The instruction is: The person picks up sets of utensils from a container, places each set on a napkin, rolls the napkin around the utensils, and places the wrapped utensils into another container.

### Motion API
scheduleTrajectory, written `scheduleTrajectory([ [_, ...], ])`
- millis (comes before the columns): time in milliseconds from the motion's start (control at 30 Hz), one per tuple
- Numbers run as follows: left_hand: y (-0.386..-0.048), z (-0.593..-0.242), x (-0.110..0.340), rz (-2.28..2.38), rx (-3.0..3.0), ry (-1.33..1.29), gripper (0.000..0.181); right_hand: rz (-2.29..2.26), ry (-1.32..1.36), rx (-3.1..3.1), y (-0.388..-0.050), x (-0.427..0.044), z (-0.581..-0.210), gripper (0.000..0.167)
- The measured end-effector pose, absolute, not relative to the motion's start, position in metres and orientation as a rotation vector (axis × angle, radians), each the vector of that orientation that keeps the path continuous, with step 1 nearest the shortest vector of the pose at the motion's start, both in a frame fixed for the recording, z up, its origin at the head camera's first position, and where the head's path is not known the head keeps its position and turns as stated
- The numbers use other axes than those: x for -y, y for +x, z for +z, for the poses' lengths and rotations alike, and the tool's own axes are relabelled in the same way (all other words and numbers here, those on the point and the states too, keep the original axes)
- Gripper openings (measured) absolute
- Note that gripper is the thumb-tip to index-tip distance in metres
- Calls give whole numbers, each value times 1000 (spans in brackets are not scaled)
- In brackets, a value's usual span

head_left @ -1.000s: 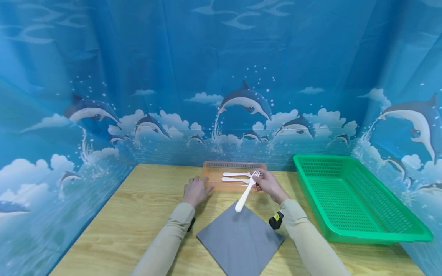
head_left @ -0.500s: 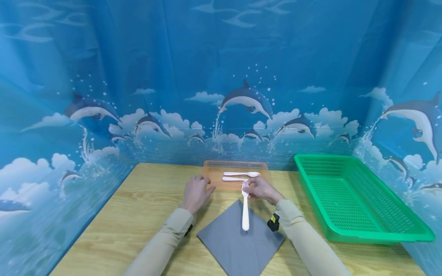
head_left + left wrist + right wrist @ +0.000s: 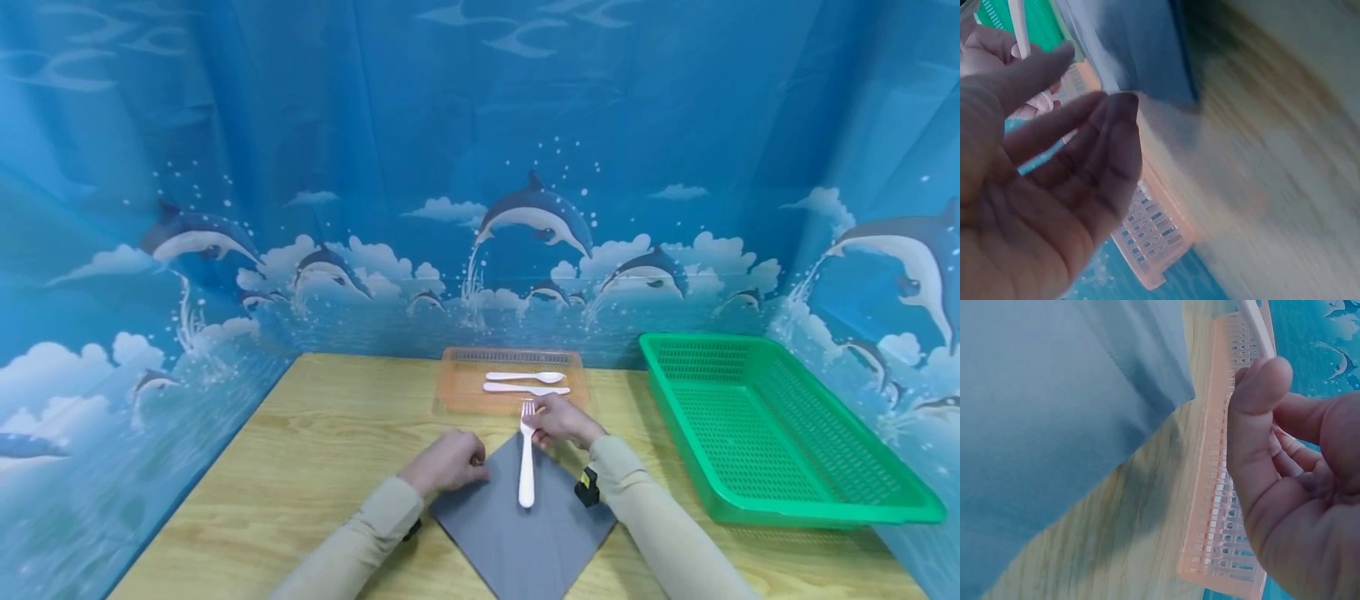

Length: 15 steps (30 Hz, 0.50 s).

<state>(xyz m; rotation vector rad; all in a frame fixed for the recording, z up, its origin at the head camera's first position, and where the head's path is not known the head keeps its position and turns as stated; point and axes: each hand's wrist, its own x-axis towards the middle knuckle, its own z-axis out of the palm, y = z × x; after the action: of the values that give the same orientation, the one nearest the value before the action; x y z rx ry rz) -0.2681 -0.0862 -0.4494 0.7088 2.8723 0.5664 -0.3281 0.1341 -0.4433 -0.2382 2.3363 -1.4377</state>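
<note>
A white fork point(image 3: 527, 467) is pinched near its tines by my right hand point(image 3: 561, 421), its handle toward me above a grey folded cloth point(image 3: 517, 542). In the right wrist view, thumb and forefinger grip the fork point(image 3: 1256, 325). My left hand point(image 3: 450, 462) is at the cloth's left edge, fingers loosely bent, with nothing in it. The left wrist view shows its fingertips point(image 3: 1124, 103) close to the cloth point(image 3: 1129, 50); whether they touch it I cannot tell. Behind the hands, a white spoon point(image 3: 551, 377) and a white knife point(image 3: 525, 389) lie in an orange basket point(image 3: 457, 392).
A large green basket point(image 3: 810, 512) stands to the right on the wooden table point(image 3: 255, 483). A blue dolphin-print curtain point(image 3: 420, 125) closes off the back and both sides. The orange basket sits near the table's back edge.
My right hand has drawn the fork from the orange basket toward the cloth, its handle swinging to point at me. My left hand has left the basket's edge and come nearer, to the cloth.
</note>
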Motion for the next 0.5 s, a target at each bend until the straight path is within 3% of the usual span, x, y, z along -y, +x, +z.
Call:
scheduleTrajectory([
  [267,-265,-451,85,412,-2786,995,38,-1405,-163,-2294,-328,-128,-447,9],
  [500,-262,-451,82,324,-2769,1026,40,-1444,-145,-2255,-328,-126,-457,5],
])
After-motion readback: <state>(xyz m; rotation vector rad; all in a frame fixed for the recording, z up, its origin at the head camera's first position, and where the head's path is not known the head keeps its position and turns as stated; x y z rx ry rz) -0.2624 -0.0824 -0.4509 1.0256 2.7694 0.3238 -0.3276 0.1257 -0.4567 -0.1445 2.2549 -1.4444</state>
